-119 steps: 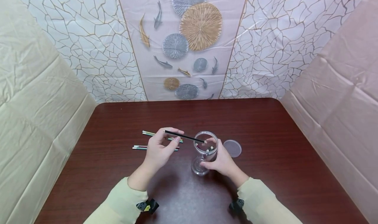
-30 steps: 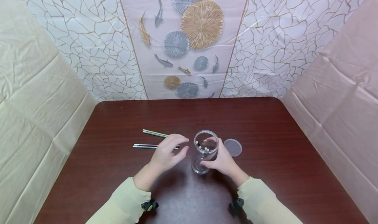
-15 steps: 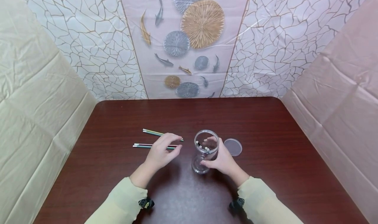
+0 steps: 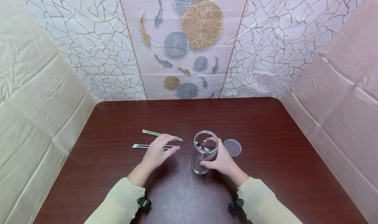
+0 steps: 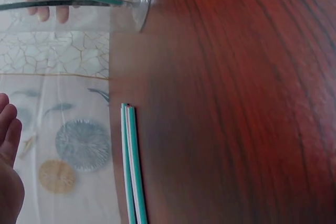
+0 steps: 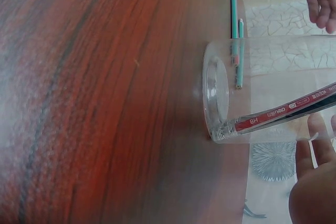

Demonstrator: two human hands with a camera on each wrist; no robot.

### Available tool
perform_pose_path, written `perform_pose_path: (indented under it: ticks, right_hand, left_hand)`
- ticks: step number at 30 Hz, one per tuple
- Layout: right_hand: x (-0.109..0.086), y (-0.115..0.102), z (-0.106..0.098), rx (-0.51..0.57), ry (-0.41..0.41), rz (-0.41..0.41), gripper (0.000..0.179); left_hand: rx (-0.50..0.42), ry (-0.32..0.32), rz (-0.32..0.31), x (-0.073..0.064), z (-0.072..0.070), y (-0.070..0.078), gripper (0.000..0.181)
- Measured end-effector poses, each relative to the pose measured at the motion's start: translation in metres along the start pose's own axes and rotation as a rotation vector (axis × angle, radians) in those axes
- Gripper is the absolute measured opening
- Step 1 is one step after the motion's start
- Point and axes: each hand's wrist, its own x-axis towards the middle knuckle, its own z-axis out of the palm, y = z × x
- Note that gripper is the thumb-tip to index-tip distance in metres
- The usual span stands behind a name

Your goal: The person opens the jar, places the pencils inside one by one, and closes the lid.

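Observation:
My right hand [image 4: 222,160] grips a clear plastic jar [image 4: 210,155] from its right side, and the jar stands upright on the table with its mouth uncovered. Several pencils [image 6: 286,109] lean inside it, one of them red with printed letters. Left of the jar, my left hand [image 4: 156,154] hovers over the loose pencils, thumb and fingers apart with nothing between them. The nearer pair of pencils [image 4: 140,146] runs partly behind this hand. A farther pair of pencils [image 4: 151,132] lies just beyond, its middle partly covered by the fingers.
A round translucent lid [image 4: 232,148] lies flat on the table just right of the jar, close to my right hand. The dark red wooden table [image 4: 189,115] ends at a patterned cloth backdrop [image 4: 183,70], with plain cloth at both sides.
Four seconds ago my left hand held a black pencil over the jar's mouth; it let go, and the pencil is inside. The left hand then moved left to the loose pencils; the right stays put.

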Motion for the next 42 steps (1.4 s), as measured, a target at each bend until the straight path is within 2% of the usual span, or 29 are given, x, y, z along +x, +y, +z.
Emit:
perform_pose_path:
  ticks: [2,6,13,19,27,37,42]
  right_hand:
    - [0.000,-0.009,-0.001,-0.003,-0.006,0.004,0.076]
    - [0.000,-0.010,0.000,-0.002,-0.005,0.008,0.075]
    - [0.000,0.022,0.003,-0.015,0.018,0.013,0.080]
    - [0.000,0.027,0.002,0.027,0.008,0.006,0.079]
    - [0.000,0.027,0.002,-0.004,0.019,-0.001,0.078]
    - [0.000,0.026,0.002,0.000,0.007,0.047,0.080]
    - [0.000,0.001,-0.001,0.001,-0.008,0.036,0.076]
  left_hand:
    - [0.006,-0.010,-0.014,-0.001,0.000,-0.003,0.037]
    - [0.031,-0.030,-0.046,-0.005,0.001,-0.010,0.039]
    - [0.071,-0.110,-0.145,-0.014,0.001,-0.024,0.039]
    - [0.089,-0.152,-0.196,-0.020,0.002,-0.033,0.037]
    - [0.118,-0.190,-0.248,-0.026,0.004,-0.040,0.035]
    - [0.167,-0.215,-0.220,-0.033,0.009,-0.054,0.033]
    - [0.186,-0.238,-0.227,-0.036,0.010,-0.056,0.033]
